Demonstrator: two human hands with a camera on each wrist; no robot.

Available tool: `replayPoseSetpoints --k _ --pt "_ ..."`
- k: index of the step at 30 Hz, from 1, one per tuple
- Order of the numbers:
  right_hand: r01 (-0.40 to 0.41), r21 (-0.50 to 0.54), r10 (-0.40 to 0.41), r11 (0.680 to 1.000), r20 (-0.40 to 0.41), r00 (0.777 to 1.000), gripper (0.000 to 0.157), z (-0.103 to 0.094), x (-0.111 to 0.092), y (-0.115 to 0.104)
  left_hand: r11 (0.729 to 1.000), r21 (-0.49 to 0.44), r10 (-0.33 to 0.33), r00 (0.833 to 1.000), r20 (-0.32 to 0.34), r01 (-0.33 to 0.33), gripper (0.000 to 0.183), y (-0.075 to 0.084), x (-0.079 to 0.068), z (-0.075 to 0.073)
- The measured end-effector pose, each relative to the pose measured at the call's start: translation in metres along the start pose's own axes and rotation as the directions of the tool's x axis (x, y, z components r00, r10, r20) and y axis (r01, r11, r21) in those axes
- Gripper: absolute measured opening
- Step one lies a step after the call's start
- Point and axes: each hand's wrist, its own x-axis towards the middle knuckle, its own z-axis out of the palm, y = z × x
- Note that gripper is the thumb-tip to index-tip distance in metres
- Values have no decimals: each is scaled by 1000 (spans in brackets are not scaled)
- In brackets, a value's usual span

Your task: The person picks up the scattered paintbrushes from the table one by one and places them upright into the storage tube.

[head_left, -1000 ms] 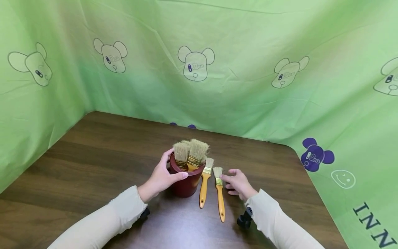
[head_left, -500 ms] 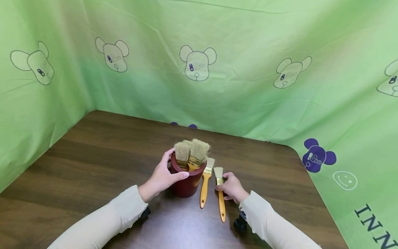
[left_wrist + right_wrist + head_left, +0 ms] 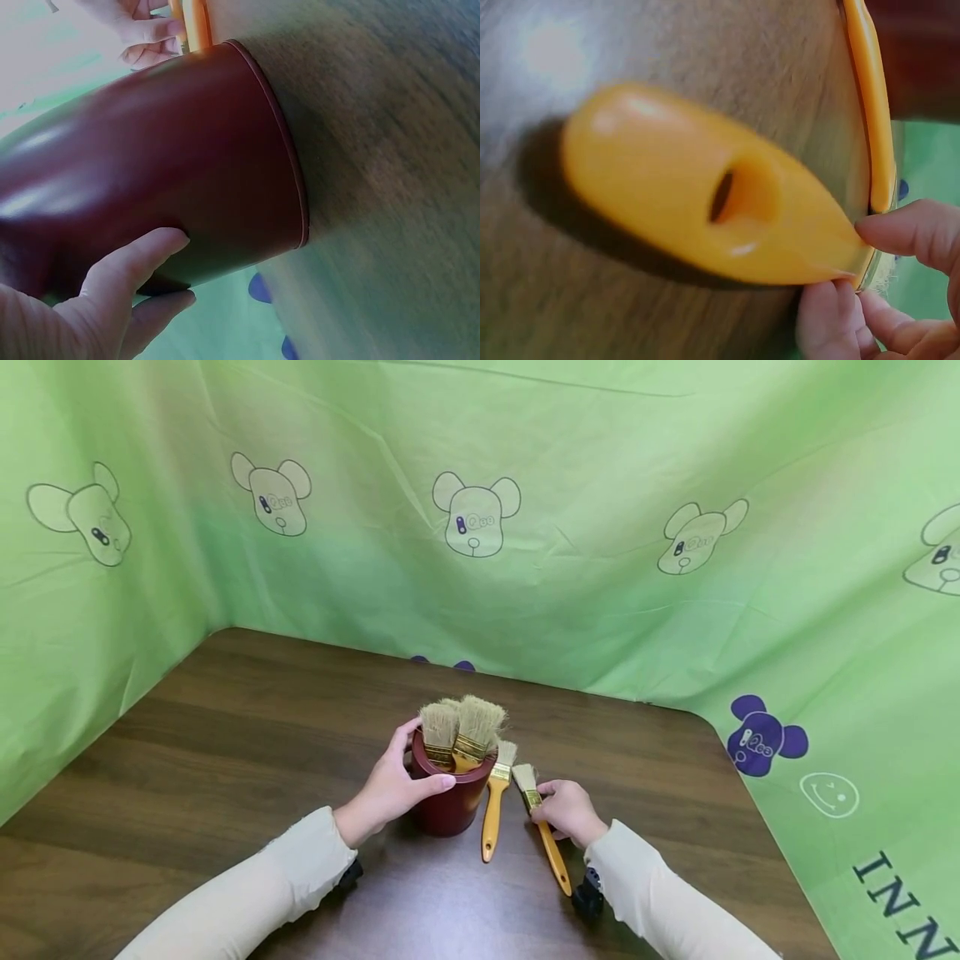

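Note:
My left hand (image 3: 390,783) grips the side of a dark red round pot (image 3: 448,806), thumb near its rim. Several paintbrushes (image 3: 471,724) stand in the pot with their pale bristles up. My right hand (image 3: 568,811) pinches a smaller paintbrush (image 3: 553,857) close to its metal band; its yellow handle slants toward me. In the right wrist view the handle's holed end (image 3: 667,180) looms large, with thumb and fingers beyond it. Between this brush and the pot lies another yellow-handled paintbrush (image 3: 492,814). The left wrist view shows the pot's smooth wall (image 3: 165,157) with my fingers on it.
The brown wooden table (image 3: 247,760) spreads around the pot. A green cloth (image 3: 570,593) printed with bear heads hangs behind it and along both sides.
My right hand has come in from the right and taken hold of the smaller paintbrush. That brush's handle end has swung right. The left hand and pot stay put.

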Motion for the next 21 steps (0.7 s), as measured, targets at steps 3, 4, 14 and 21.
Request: replayPoseSetpoints --k 3,4,14,21 --pt "5 19 -5 1000 0 1000 46 -3 -1 2 1000 1 0 1000 0 0 89 0 0 0" --pt "4 21 -4 1000 -1 1000 46 -3 -1 3 1000 0 1 1000 -1 -1 89 0 0 0" --pt "-4 77 4 997 3 1000 44 -11 3 1 1000 -10 14 1000 -1 -14 89 -1 2 0" --pt "49 238 -35 970 -63 997 47 -27 1 -14 1000 -3 6 1000 6 -6 89 0 1 0"
